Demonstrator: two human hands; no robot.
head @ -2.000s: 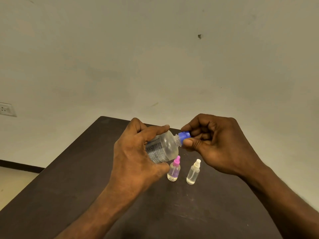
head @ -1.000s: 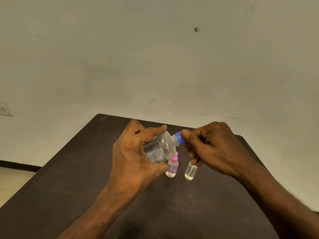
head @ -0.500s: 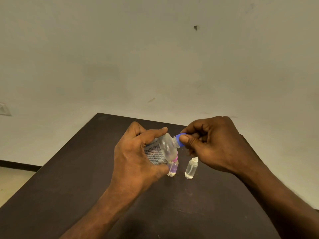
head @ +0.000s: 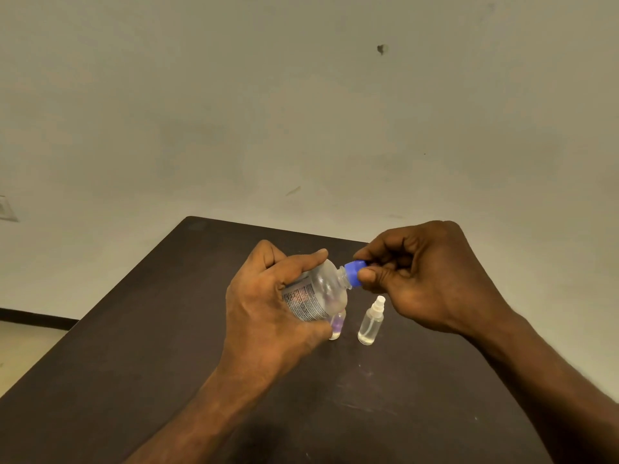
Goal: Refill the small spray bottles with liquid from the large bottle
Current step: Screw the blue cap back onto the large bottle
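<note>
Left hand (head: 264, 316) wraps the tilted large bottle (head: 318, 293), steadying it. Right hand (head: 425, 279) pinches the blue cap (head: 354, 271), apparently to unscrew; both small spray bottles (head: 370, 321) stand capped below the grips.

Head camera looks down, close over table (head: 134, 329).

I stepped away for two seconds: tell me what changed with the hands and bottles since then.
Little changed. The left hand keeps the large bottle tilted, now lower, hiding the pink-topped spray bottle's top. The right hand stays pinched on the blue cap, regripping as if twisting; the cap is still on. The white-topped spray bottle and the table are unchanged.
</note>
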